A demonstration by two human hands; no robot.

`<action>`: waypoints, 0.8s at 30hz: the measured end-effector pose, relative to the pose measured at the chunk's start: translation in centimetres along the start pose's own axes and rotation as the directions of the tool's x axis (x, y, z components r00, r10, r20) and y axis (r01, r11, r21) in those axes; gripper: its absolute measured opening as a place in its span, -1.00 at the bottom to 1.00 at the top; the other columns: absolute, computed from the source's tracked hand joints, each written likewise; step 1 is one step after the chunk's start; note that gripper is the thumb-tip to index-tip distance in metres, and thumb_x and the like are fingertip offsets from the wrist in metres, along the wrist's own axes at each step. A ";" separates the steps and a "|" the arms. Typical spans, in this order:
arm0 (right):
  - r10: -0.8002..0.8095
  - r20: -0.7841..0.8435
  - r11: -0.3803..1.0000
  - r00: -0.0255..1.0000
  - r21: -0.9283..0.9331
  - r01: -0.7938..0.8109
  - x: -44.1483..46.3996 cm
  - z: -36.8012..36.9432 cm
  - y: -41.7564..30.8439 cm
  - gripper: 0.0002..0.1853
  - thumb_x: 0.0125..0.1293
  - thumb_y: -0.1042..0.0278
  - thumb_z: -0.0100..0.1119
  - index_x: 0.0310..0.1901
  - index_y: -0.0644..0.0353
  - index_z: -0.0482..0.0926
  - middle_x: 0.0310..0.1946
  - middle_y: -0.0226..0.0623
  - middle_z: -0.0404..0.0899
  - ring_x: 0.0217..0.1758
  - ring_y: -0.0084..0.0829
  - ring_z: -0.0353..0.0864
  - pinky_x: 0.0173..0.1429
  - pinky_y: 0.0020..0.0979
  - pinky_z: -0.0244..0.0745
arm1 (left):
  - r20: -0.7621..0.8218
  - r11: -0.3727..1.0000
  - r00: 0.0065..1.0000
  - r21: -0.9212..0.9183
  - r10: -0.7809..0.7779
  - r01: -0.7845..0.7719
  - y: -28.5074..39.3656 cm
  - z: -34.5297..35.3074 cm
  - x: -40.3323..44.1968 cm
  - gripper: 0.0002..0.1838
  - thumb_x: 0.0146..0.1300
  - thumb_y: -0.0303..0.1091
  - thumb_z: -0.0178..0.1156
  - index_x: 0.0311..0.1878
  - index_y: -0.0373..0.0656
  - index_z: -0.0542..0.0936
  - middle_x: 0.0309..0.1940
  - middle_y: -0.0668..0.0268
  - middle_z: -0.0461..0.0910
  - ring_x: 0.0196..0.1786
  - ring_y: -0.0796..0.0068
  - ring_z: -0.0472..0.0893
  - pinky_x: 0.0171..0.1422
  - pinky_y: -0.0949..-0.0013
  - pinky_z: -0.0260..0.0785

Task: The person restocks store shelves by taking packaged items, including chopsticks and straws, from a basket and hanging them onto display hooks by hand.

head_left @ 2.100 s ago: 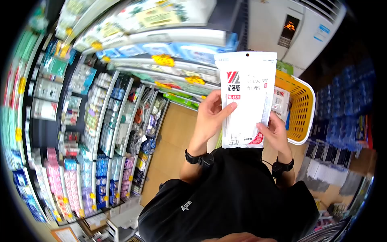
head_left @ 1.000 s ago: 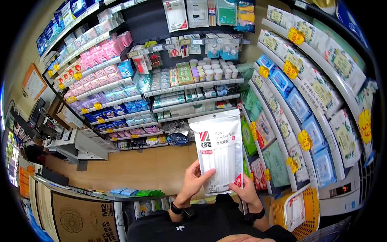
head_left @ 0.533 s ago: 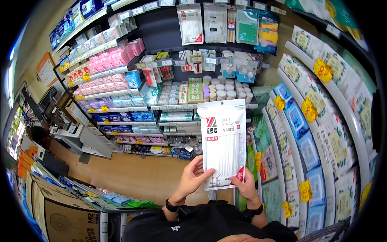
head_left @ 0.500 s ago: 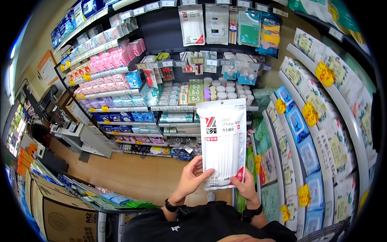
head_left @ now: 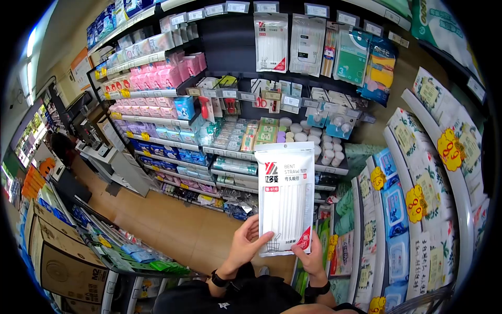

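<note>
A white pack of bent straws [head_left: 286, 209] stands upright before me, its printed front toward the camera and a red corner at the lower right. My left hand [head_left: 248, 244] grips the pack's lower left edge, thumb on the front and fingers behind. At the lower right edge my right hand [head_left: 310, 256] pinches it, thumb over the red corner; the other fingers are partly hidden. A similar straw pack [head_left: 271, 43] hangs on the rack ahead, beside a second pack of white straws [head_left: 307, 46].
Shelves of pink tissue packs [head_left: 159, 77] rise ahead on the left. White lidded cups [head_left: 328, 152] sit on the shelf behind the held pack. Packaged wipes [head_left: 396, 209] line the right shelves. A brown carton [head_left: 63, 256] stands at lower left, with a counter [head_left: 112, 165] beyond.
The camera view has turned, so the shelves appear shifted right and tilted. Both hands still hold the straw pack, which sits slightly lower in view.
</note>
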State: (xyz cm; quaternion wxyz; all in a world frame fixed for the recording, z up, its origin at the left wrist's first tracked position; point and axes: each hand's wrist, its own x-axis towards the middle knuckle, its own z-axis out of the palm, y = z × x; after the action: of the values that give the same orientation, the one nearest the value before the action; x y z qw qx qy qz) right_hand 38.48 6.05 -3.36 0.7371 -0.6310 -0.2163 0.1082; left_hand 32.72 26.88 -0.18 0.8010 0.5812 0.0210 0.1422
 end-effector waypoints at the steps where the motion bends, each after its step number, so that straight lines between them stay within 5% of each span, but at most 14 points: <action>1: 0.000 0.006 1.000 1.000 -0.002 0.000 0.6 0.1 -0.1 -0.57 0.30 0.49 0.36 0.15 0.31 0.45 -0.09 -0.35 0.61 -0.07 -0.59 0.57 0.08 -0.51 0.48 | 0.004 1.000 1.000 0.016 -0.008 0.008 -0.6 -0.2 0.2 -0.40 0.32 -0.59 0.34 0.39 -0.38 0.36 0.18 0.08 0.61 0.19 0.45 0.62 0.29 0.39 0.50; 10: -0.074 -0.017 0.997 0.997 0.028 0.075 7.8 1.1 -0.5 -0.46 0.31 0.57 0.29 0.29 0.36 0.35 0.04 -0.26 0.60 0.08 -0.52 0.59 0.20 -0.46 0.48 | -0.007 0.996 0.996 -0.026 0.086 -0.086 -1.3 -1.9 4.6 -0.25 0.25 -0.69 0.36 0.47 -0.34 0.25 0.19 0.08 0.56 0.21 0.34 0.63 0.25 0.34 0.57; 12: -0.185 -0.070 0.980 0.980 0.060 0.190 10.2 2.4 -1.7 -0.26 0.31 0.64 0.23 0.48 0.34 0.12 0.13 -0.13 0.59 0.21 -0.41 0.58 0.29 -0.37 0.48 | -0.012 0.994 0.995 -0.040 0.102 -0.102 -0.6 -2.4 6.6 -0.23 0.23 -0.71 0.36 0.48 -0.33 0.24 0.18 0.08 0.55 0.21 0.33 0.62 0.24 0.33 0.58; 13: -0.208 -0.071 0.975 0.976 0.065 0.212 11.4 2.7 -2.0 -0.07 0.31 0.70 0.17 0.60 0.32 -0.17 0.22 -0.01 0.54 0.28 -0.34 0.57 0.34 -0.33 0.47 | -0.004 0.991 0.992 -0.048 0.122 -0.123 -0.2 -2.7 7.7 -0.22 0.23 -0.72 0.35 0.49 -0.33 0.24 0.17 0.09 0.55 0.21 0.33 0.62 0.24 0.34 0.58; 16: -0.206 -0.046 0.969 0.977 0.129 0.210 15.3 4.3 -4.7 -0.02 0.31 0.71 0.17 0.61 0.33 -0.27 0.27 0.02 0.50 0.27 -0.33 0.58 0.31 -0.35 0.50 | 0.000 0.986 0.986 -0.024 0.164 -0.164 1.9 -3.5 11.4 -0.17 0.19 -0.78 0.33 0.51 -0.36 0.19 0.18 0.01 0.55 0.25 0.28 0.59 0.19 0.35 0.59; 24: -0.436 0.006 0.895 0.900 -0.103 0.434 26.3 6.4 -6.2 -0.24 0.32 0.68 0.18 0.54 0.42 0.14 0.41 0.00 0.38 0.36 -0.39 0.47 0.40 -0.37 0.38 | 0.050 0.939 0.938 0.006 0.343 -0.344 7.1 -6.3 22.4 -0.13 0.24 -0.73 0.32 0.58 -0.30 0.14 0.14 0.08 0.57 0.14 0.38 0.64 0.18 0.39 0.58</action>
State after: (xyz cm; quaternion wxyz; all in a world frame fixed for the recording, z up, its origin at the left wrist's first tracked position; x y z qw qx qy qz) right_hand 58.11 21.96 8.20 0.7115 -0.6041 -0.3507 -0.0761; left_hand 51.49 40.36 7.37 0.7600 0.5849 -0.0990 0.2656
